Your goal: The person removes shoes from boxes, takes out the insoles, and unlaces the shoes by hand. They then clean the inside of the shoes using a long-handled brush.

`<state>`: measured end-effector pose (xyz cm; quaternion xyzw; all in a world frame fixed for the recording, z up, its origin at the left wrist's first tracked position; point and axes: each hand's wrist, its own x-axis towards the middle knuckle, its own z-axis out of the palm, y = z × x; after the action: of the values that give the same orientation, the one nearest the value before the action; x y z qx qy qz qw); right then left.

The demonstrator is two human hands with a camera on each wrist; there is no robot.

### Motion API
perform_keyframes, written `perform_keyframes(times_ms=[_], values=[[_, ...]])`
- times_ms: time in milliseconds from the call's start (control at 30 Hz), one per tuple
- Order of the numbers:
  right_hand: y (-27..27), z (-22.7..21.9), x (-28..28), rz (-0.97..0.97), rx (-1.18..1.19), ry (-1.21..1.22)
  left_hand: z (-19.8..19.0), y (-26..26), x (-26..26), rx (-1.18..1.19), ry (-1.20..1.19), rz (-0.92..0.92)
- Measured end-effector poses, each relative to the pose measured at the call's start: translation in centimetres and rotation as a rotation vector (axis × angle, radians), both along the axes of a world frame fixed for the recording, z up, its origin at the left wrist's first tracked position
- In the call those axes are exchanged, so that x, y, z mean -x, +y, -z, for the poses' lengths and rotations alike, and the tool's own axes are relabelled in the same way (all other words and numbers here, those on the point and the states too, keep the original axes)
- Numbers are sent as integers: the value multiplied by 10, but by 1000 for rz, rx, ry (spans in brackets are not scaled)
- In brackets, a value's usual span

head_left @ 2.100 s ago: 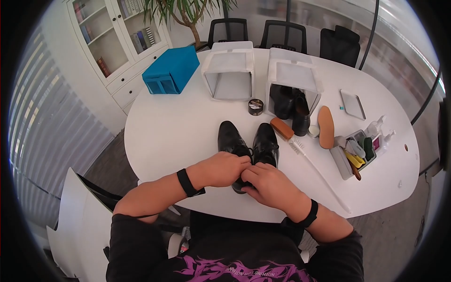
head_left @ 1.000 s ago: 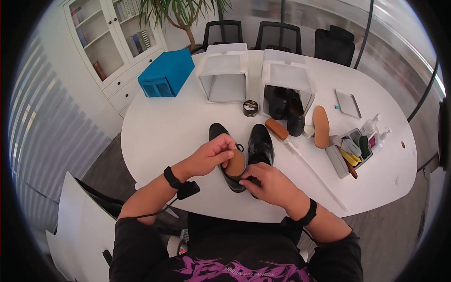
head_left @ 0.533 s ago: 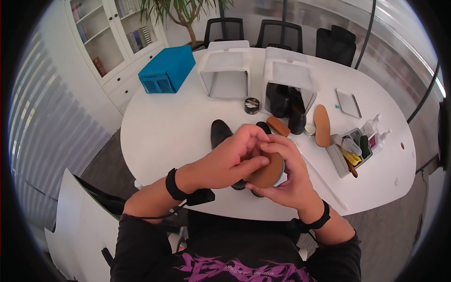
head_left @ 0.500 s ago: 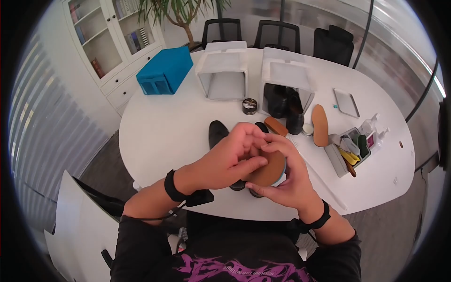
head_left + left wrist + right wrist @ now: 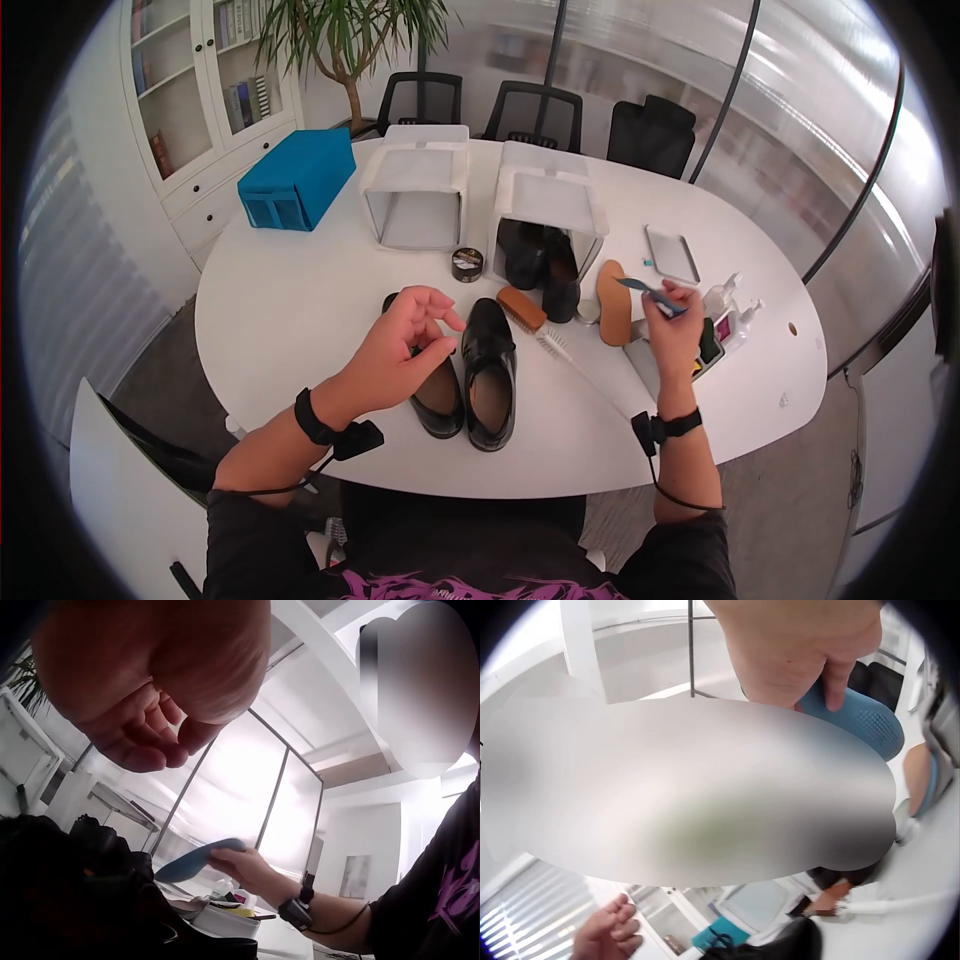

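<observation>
My right hand (image 5: 677, 335) pinches an insole (image 5: 652, 293), held up over the right side of the table. Its blue underside shows in the right wrist view (image 5: 864, 726) and in the left wrist view (image 5: 196, 862). Fingers loosely bent and holding nothing, my left hand (image 5: 392, 352) hovers over one black shoe (image 5: 436, 420) and hides part of it. The other black shoe (image 5: 489, 345) stands beside it, toe away from me, with a tan inside showing. A second insole (image 5: 612, 318), tan side up, lies near my right hand.
Behind the shoes are a round tin (image 5: 467, 264), a brown brush (image 5: 520, 310), a long white brush (image 5: 585, 372) and a white box (image 5: 545, 200) with black shoes inside. A caddy (image 5: 640, 366) with bottles beside it stands under my right hand; a tray (image 5: 672, 254) lies farther back.
My hands have come apart. The right one has moved right with the insole; the left has let go of it and moved left. More of both shoes shows, and the head view has shifted.
</observation>
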<state>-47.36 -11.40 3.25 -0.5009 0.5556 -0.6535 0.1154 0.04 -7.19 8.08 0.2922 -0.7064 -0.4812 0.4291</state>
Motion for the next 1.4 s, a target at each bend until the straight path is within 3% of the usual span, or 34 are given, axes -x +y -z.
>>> perform_keyframes(times_ms=[33, 100, 233, 367, 433, 533, 600, 700, 933, 1000, 1067, 1200, 1267, 1400], values=[[0, 10, 6, 1, 8, 8, 2, -1, -1, -15, -3, 1], [4, 24, 14, 102, -418, 476, 5, -1, -3, -24, 1, 0], [11, 16, -4, 71, -436, 617, 9, -3, -9, -57, 14, -17], [-19, -4, -40, -35, -313, 586, 11, -6, -12, -103, 58, -49], [-28, -19, -65, -269, -406, 600, 11, -5, -10, -112, 73, -42], [-52, -8, -79, -415, -366, 707, 12, 2, -10, -120, 73, -34], [-78, 18, -74, -377, -326, 751, 13, 6, -13, -112, 56, -32], [-86, 20, -70, -346, -297, 791, 16, 14, -16, -77, 3, -30], [-50, -28, -69, -369, -308, 772, 9, 36, -4, -66, -102, -8], [-33, -44, -71, -371, -310, 757, -4, 38, 13, 650, -401, 70], [-18, -59, -72, -376, -309, 745, 12, 40, 25, 596, -425, 137], [15, -89, -74, -383, -389, 700, 49, 34, 34, 711, -567, 201], [38, -104, -78, -380, -432, 695, 65, 29, 32, 734, -806, 207], [91, -125, -94, -396, -387, 723, 74, 29, 19, 816, -772, 141]])
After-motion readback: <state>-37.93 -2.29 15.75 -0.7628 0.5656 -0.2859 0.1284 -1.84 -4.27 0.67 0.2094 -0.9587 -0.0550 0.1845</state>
